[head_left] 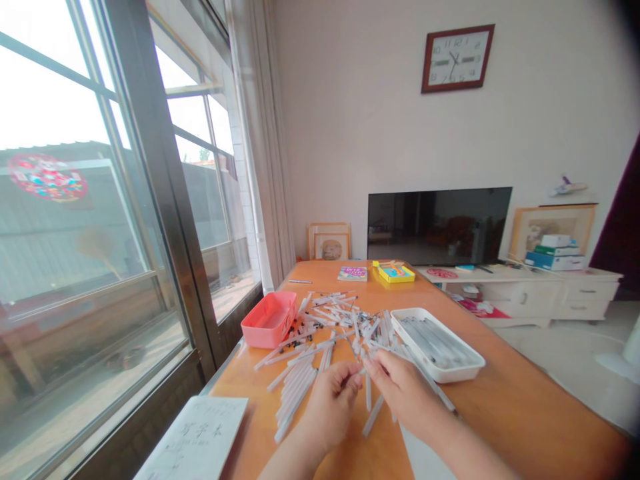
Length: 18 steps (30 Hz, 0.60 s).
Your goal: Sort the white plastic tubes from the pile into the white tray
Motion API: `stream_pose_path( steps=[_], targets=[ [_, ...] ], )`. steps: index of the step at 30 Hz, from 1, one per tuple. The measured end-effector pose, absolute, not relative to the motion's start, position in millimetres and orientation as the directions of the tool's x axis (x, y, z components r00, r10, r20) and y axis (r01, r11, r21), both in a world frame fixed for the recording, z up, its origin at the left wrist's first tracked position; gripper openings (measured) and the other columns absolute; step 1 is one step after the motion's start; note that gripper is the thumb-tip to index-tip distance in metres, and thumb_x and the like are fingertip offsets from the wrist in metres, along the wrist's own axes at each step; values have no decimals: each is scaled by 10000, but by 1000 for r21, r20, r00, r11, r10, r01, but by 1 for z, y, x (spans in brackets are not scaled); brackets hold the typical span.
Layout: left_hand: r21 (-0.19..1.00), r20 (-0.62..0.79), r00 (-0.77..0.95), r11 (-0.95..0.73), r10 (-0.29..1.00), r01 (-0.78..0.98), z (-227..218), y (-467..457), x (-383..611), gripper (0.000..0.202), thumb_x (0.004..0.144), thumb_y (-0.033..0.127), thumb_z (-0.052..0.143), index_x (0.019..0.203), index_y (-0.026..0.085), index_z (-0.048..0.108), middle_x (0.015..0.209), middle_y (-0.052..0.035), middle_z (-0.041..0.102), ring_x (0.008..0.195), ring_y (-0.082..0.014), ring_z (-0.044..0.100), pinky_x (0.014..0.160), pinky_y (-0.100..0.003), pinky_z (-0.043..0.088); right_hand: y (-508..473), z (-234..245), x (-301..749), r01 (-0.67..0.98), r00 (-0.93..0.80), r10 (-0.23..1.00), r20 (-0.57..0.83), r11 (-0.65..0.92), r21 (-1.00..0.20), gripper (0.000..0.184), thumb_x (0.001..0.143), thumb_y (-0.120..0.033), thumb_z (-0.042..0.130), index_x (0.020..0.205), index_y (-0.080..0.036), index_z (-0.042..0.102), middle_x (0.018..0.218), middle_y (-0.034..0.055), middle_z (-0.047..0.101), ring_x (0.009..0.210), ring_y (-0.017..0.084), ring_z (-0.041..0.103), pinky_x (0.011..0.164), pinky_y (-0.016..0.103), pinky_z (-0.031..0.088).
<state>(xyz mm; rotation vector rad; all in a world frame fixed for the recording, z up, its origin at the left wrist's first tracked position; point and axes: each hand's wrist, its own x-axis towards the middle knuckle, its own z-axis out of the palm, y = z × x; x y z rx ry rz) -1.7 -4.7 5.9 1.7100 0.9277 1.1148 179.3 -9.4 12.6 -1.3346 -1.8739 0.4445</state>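
Observation:
My left hand (334, 400) is closed in a pinch, low over the middle of the table. Close beside it, my right hand (395, 383) is closed too, and the fingertips of both hands almost meet. A thin whitish pen piece (363, 371) shows between them, mostly covered by the fingers. Under and beyond the hands lies a loose heap of pale pen barrels (345, 317), some with black tips. To the left of my left hand, several pen barrels (296, 390) lie roughly side by side. A white tray (473, 369) at the right holds many dark, slim pens or refills.
A red plastic basket (267, 341) stands left of the heap. At the front left lies a notebook (200, 433); a booklet (353, 273) and a yellow box (397, 275) are at the table's far end. Glass doors (150, 200) run along the left side.

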Motion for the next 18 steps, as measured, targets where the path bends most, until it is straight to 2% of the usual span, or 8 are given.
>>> stream_pose_path(
  steps=[4, 9, 14, 18],
  targets=[
    [917, 296, 317, -361, 901, 169, 4, -4, -3, 254, 954, 389, 585, 951, 199, 753, 877, -39, 710, 836, -198, 601, 772, -277, 452, -10, 11, 178, 602, -171, 897, 407, 422, -678, 331, 1039, -451, 401, 786, -242, 442, 707, -32, 526, 672, 161, 489, 625, 278, 353],
    [891, 315, 329, -397, 890, 221, 4, -8, -2, 290, 971, 396, 561, 1065, 211, 765, 961, -64, 745, 904, -224, 641, 837, -308, 472, -7, 9, 179, 633, -130, 927, 352, 351, -690, 414, 1036, -493, 391, 709, -239, 405, 634, -38, 487, 617, 157, 453, 595, 281, 341],
    [884, 315, 301, -394, 900, 253, 2, -5, -5, 319, 964, 437, 555, 1029, 209, 768, 918, -69, 748, 867, -237, 638, 785, -321, 493, -7, 9, 179, 588, -144, 905, 401, 404, -701, 371, 1035, -500, 404, 768, -243, 425, 691, -38, 499, 668, 160, 481, 627, 282, 359],
    [879, 318, 322, -405, 892, 251, 3, -6, -6, 331, 967, 442, 553, 1074, 216, 769, 968, -71, 753, 910, -242, 651, 815, -324, 496, -8, 7, 178, 565, -148, 919, 366, 382, -731, 390, 1036, -498, 384, 741, -243, 395, 668, -40, 479, 647, 158, 466, 617, 281, 362]
  ],
)
